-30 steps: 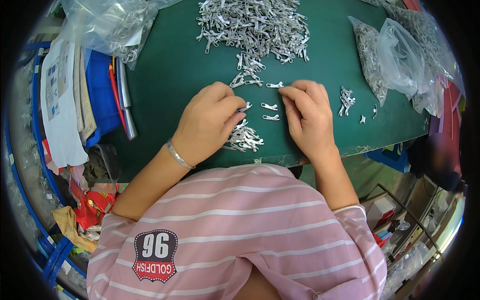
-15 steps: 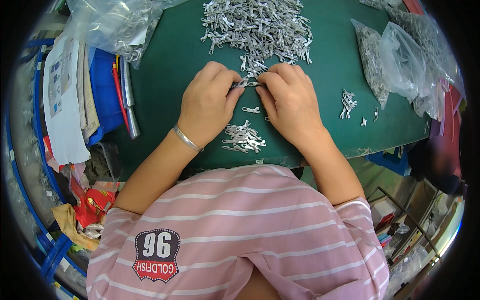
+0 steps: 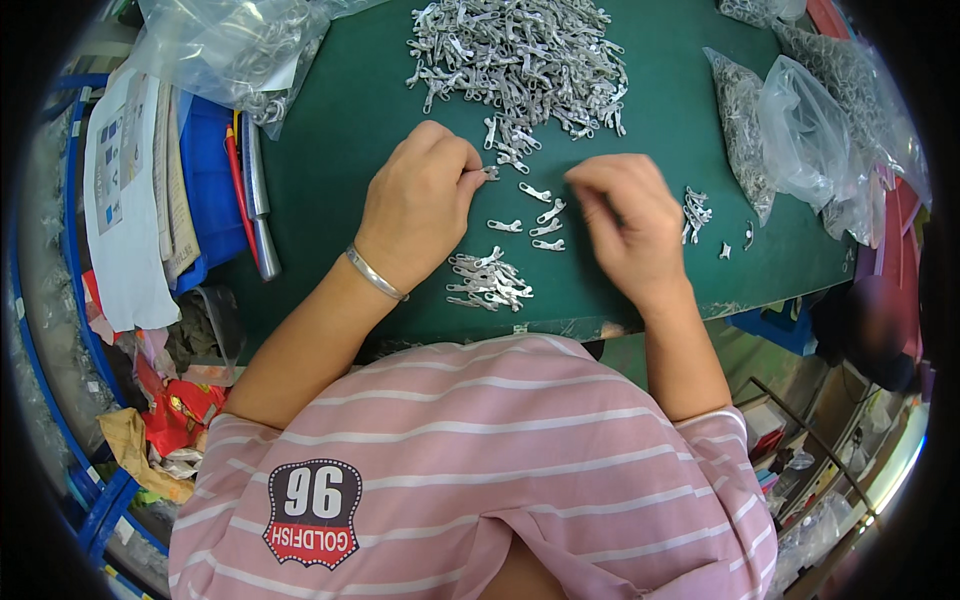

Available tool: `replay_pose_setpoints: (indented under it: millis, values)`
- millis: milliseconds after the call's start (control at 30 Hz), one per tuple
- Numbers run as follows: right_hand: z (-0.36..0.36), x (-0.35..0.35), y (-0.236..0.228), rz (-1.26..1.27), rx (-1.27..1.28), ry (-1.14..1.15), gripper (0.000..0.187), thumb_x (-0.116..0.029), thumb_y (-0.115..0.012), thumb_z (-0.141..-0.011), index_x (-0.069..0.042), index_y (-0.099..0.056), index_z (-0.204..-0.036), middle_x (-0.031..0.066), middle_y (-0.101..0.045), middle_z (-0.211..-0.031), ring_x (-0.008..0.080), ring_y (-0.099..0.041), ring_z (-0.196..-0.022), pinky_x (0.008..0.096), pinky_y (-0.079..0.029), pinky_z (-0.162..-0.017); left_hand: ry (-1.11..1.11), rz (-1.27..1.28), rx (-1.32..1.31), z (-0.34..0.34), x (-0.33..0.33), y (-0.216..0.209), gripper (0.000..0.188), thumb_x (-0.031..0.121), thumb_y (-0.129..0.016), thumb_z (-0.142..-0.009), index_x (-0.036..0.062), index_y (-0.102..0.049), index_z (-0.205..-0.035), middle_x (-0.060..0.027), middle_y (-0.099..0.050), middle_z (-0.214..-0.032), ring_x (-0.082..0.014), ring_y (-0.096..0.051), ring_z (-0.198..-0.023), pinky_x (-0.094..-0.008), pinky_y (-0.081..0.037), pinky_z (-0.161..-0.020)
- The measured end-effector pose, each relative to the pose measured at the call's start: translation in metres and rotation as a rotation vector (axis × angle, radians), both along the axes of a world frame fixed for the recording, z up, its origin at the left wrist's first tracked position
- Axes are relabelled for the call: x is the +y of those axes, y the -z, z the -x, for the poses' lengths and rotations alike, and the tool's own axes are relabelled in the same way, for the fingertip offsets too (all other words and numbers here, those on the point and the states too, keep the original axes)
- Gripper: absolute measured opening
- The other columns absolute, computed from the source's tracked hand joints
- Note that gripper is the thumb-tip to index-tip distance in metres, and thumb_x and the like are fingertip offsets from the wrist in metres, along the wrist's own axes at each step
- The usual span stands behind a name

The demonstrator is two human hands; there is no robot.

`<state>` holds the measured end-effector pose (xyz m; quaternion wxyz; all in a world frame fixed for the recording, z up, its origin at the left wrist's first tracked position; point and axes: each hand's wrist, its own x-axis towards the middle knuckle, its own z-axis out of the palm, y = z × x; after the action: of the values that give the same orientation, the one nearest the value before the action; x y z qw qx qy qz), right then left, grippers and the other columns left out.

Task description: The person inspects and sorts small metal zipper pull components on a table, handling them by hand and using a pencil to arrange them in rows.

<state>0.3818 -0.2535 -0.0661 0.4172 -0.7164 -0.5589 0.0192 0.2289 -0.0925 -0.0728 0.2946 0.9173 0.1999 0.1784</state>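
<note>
My left hand is closed in a pinch, with a small silver metal clasp piece showing at its fingertips. Away to the right, my right hand hangs over the table, its fingers curled and smeared by motion; whether they hold anything cannot be made out. Between the hands lie several loose clasp pieces, slim and with a loop at one end. Nearer to me is a small heap of the same pieces. At the far side rises a large pile of clasp pieces.
Right of my right hand sits a small cluster of slim metal parts, with tiny pieces beside it. Clear bags of metal parts stand at the right. On the left are a blue tray, pens, papers and another plastic bag.
My right hand has swung right, away from the left hand, uncovering loose clasp pieces on the table. The left hand stays nearly in place, still pinching.
</note>
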Motion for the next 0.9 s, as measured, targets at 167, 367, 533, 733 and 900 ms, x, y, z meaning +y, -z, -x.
replay_pose_setpoints:
  millis: [167, 367, 533, 733, 900]
  values:
    - [-0.006, -0.016, -0.002, 0.012, 0.042, 0.126, 0.014, 0.006, -0.066, -0.077, -0.002, -0.065, -0.089, 0.0112, -0.066, -0.086, 0.0281, -0.062, -0.08, 0.0352, -0.049, -0.072, -0.05, 0.204, -0.114, 0.006, -0.001, -0.002, 0.008, -0.001, -0.068, -0.08, 0.0013, -0.063, -0.087, -0.0091, -0.06, -0.083, -0.0209, -0.059, -0.067, -0.0293, -0.048, -0.06]
    - [0.014, -0.003, 0.002, 0.002, 0.062, 0.02, 0.016, 0.007, -0.066, -0.077, -0.001, -0.066, -0.091, 0.012, -0.067, -0.09, 0.027, -0.064, -0.083, 0.0331, -0.05, -0.074, 0.109, 0.146, -0.046, 0.014, -0.007, -0.003, 0.008, -0.002, -0.068, -0.08, 0.0014, -0.065, -0.086, -0.0083, -0.058, -0.083, -0.0184, -0.058, -0.065, -0.028, -0.047, -0.06]
    - [0.018, 0.008, 0.004, 0.061, 0.082, -0.075, 0.018, 0.006, -0.066, -0.074, -0.003, -0.065, -0.09, 0.0096, -0.066, -0.087, 0.0289, -0.061, -0.081, 0.0378, -0.049, -0.072, -0.056, 0.229, -0.085, 0.017, -0.003, -0.002, 0.008, -0.002, -0.067, -0.081, 0.0011, -0.066, -0.088, -0.0059, -0.058, -0.084, -0.0134, -0.056, -0.066, -0.0242, -0.045, -0.059]
    - [0.012, 0.029, 0.0, 0.024, 0.085, -0.126, 0.019, 0.006, -0.064, -0.074, -0.003, -0.065, -0.091, 0.0115, -0.065, -0.092, 0.031, -0.061, -0.083, 0.0384, -0.05, -0.075, -0.024, 0.125, -0.137, 0.015, 0.006, -0.002, 0.012, -0.005, -0.063, -0.082, 0.0007, -0.065, -0.093, -0.0096, -0.059, -0.088, -0.0203, -0.06, -0.074, -0.0285, -0.048, -0.065]
    - [0.007, 0.03, -0.001, 0.06, 0.083, -0.177, 0.025, 0.01, -0.06, -0.072, -0.002, -0.064, -0.094, 0.0127, -0.063, -0.093, 0.0318, -0.06, -0.086, 0.0398, -0.05, -0.075, 0.059, 0.065, -0.081, 0.009, -0.002, 0.0, 0.017, -0.006, -0.062, -0.08, 0.0018, -0.066, -0.094, -0.012, -0.058, -0.09, -0.0283, -0.06, -0.08, -0.0333, -0.049, -0.07]
